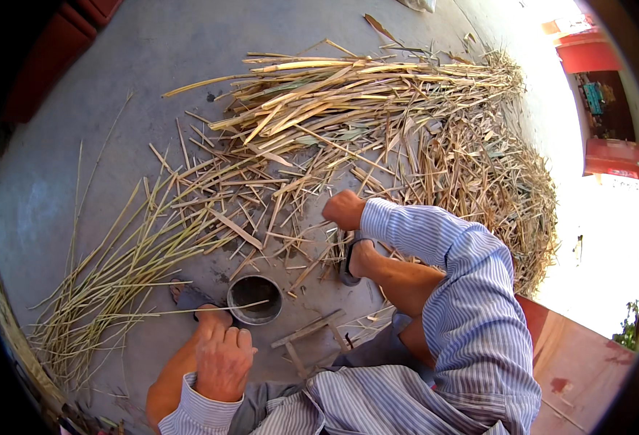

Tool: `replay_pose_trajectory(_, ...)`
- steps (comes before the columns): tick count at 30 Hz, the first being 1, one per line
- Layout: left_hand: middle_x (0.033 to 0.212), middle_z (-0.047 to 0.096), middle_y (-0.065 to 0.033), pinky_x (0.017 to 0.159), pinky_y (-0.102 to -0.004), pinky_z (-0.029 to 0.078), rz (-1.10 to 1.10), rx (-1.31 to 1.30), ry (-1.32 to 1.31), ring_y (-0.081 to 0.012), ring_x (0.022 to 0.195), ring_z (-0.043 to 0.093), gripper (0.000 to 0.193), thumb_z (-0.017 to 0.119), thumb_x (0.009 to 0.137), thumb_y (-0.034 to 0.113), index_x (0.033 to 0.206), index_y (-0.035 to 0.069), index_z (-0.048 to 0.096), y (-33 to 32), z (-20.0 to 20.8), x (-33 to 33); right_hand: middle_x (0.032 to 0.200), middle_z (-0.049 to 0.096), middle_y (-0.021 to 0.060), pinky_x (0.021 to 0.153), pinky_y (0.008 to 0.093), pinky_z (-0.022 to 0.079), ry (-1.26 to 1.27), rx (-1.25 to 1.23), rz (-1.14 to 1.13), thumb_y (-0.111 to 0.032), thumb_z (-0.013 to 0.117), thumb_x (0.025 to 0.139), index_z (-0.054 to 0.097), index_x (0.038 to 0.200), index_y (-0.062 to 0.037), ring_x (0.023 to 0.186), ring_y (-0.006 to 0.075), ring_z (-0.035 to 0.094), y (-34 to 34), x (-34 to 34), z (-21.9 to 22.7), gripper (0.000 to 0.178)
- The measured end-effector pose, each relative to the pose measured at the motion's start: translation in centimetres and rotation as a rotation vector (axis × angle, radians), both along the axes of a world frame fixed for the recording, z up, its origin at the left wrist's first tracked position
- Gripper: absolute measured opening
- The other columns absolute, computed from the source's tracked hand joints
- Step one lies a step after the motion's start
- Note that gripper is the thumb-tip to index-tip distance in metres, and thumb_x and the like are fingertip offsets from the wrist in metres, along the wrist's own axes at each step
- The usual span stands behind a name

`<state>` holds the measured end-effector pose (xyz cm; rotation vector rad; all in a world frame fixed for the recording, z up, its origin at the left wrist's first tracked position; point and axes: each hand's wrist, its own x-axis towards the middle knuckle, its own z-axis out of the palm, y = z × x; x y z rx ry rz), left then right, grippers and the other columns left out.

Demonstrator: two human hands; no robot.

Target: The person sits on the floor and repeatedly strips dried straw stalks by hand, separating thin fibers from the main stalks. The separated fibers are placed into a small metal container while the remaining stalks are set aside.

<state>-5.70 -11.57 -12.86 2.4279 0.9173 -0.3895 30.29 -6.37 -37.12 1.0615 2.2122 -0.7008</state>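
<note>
My left hand (225, 362) is over my left knee, its fingers curled downward; whatever they hold, if anything, is hidden. My right hand (344, 210) is closed above my right foot, beside the cut stalk pieces (283, 192). Its fingers are turned away, so I cannot make out what is in them. A round metal bucket (254, 323) stands between my feet, near my left foot. One thin stalk (189, 312) lies across its mouth. To the left spreads a loose fan of thin, stripped greenish-yellow stalks (109, 304).
A big bundle of dry yellow stalks (312, 87) lies ahead, with a heap of dry leaves and husks (479, 159) to its right. A small wooden frame (308, 330) is by my legs. Red objects (44, 51) stand at the far left, on the grey floor (167, 51).
</note>
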Motion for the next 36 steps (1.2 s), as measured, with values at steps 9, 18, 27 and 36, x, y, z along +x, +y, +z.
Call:
replay_pose_trajectory(9,0.081,0.058,-0.0115,0.075,-0.0415,0.043,0.005,-0.027,0.005,-0.0294,0.083,0.057,0.031,0.076,0.070,0.022,0.083,0.003,0.056,0.1,-0.8,0.8,0.117,0.058,0.0203,0.091,0.0426,0.051,-0.132,0.344,-1.106,-0.020,0.062,0.082,0.059,0.108,0.0010,0.113,0.0345,0.058,3.4,10.2,-6.7,0.034)
replay_pose_trajectory(18,0.087,0.061,-0.0120,0.074,-0.0418,0.040,0.007,-0.023,0.055,-0.0295,0.085,0.056,0.036,0.076,0.070,0.026,0.093,0.003,0.060,0.3,-1.0,1.1,0.121,0.066,0.0088,0.077,0.0474,0.058,-0.674,-0.309,-0.488,-0.017,0.064,0.089,0.068,0.118,-0.0123,0.103,0.0270,0.067,-4.6,18.8,-4.7,0.030)
replay_pose_trajectory(27,0.088,0.061,-0.0117,0.074,-0.0415,0.040,-0.044,-0.042,0.037,-0.0288,0.085,0.058,0.039,0.077,0.069,0.025,0.095,0.002,0.060,0.7,-1.3,1.8,0.131,0.057,0.0159,0.094,0.0418,0.049,-0.195,0.275,-1.203,-0.016,0.055,0.088,0.056,0.127,-0.0120,0.116,0.0371,0.057,1.9,16.1,-3.1,0.039)
replay_pose_trajectory(36,0.088,0.061,-0.0121,0.074,-0.0421,0.040,-0.036,-0.073,0.078,-0.0294,0.086,0.057,0.040,0.076,0.070,0.025,0.097,0.001,0.061,1.2,-1.6,2.0,0.114,0.062,0.0157,0.089,0.0431,0.049,-0.277,0.334,-0.724,-0.010,0.062,0.083,0.059,0.121,-0.0081,0.109,0.0326,0.060,5.2,10.7,-10.5,0.038)
